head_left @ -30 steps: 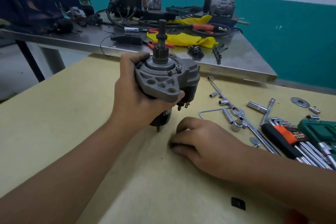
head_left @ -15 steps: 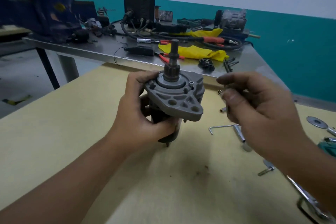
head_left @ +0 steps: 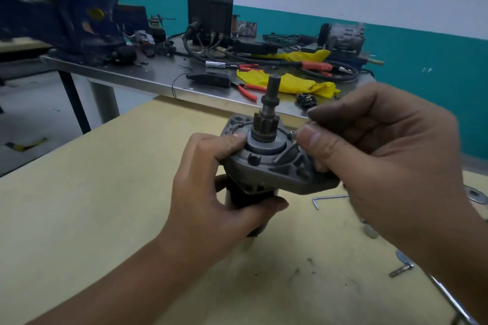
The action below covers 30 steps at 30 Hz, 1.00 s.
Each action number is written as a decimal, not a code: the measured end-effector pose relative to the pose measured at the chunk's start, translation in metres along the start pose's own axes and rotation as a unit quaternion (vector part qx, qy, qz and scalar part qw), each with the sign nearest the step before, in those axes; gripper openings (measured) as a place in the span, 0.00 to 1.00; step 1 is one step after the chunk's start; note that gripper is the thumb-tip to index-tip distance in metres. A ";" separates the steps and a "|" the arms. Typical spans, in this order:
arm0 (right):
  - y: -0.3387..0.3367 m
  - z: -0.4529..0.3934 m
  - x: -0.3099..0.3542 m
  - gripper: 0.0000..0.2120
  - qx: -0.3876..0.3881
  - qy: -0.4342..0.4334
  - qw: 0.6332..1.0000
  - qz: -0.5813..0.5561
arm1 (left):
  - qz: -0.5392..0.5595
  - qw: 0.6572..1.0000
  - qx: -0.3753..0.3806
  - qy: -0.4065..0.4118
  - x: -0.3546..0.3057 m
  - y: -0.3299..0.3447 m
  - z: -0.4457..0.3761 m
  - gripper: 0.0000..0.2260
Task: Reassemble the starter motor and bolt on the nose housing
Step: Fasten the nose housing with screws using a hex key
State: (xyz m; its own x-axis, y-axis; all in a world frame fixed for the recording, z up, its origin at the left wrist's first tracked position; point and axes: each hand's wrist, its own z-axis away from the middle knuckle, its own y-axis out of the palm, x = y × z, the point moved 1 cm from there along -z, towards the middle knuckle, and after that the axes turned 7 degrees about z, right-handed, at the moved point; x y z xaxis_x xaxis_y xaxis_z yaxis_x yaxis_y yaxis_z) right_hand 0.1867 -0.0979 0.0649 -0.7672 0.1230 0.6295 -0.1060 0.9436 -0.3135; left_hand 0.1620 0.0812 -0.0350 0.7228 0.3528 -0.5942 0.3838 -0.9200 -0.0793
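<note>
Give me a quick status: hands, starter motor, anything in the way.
Left hand grips starter motor upright. Right hand pinches at the housing's right bolt hole; what it pinches is hidden. Nothing blocking.

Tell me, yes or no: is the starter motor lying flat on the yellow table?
No. The left hand holds the starter motor upright above the table, its pinion shaft pointing up.

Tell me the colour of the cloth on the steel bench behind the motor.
Yellow cloth, clearest in the head view.
</note>
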 end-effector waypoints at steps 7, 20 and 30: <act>0.010 -0.006 0.005 0.04 0.028 -0.073 0.992 0.095 | -0.054 0.998 -0.013 0.011 -0.005 0.001 0.000 0.37; 0.008 -0.023 0.002 0.09 0.177 -0.134 0.941 0.255 | -0.005 1.000 0.014 -0.006 -0.005 -0.005 -0.004 0.28; 0.008 -0.027 0.002 0.07 0.218 -0.091 0.918 0.318 | 0.053 0.997 0.045 -0.022 0.000 -0.011 -0.003 0.21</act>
State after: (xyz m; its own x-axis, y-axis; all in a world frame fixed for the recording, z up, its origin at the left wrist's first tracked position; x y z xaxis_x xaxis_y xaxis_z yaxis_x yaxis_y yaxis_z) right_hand 0.2013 -0.0822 0.0832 -0.8507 0.5154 0.1036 0.1875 0.4816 -0.8561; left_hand 0.1600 0.0919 -0.0316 0.7305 0.2463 -0.6370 0.2515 -0.9642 -0.0844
